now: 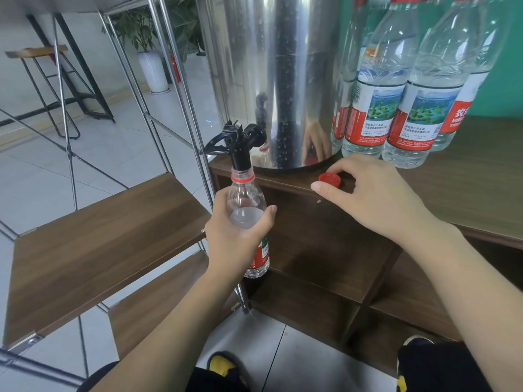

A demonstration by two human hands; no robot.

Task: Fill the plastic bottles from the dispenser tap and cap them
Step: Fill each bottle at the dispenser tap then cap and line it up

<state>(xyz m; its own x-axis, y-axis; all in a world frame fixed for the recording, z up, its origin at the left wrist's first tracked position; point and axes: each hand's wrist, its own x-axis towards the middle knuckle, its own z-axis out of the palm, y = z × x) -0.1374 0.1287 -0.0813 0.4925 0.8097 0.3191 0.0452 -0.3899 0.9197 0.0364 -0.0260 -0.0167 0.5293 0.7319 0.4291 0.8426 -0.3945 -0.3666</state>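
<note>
At centre frame, under the black tap (240, 142) of the steel dispenser (271, 80), the left hand (240, 236) is gripping a plastic bottle (247, 205), fingers and thumb wrapped round its body, and holding its open neck right up against the spout. The water level inside is sitting about at the shoulder, just above the gripping fingers, so the filling step appears to be nearly finished; whether water is running at this instant cannot be told. Right of centre, the right hand (365, 190) is resting on the edge of the wooden cabinet top (481, 171), its thumb and fingers closing round the red cap (329, 178) that is lying there beside the dispenser base. The two hands are working well apart, the bottle below and left of the cap. Judgement: the capping step is being prepared; the next move calls for lowering the bottle clear of the spout while keeping it upright, then bringing the cap over the neck and twisting. At upper right, several capped bottles (396, 103) are standing on the cabinet top.
</note>
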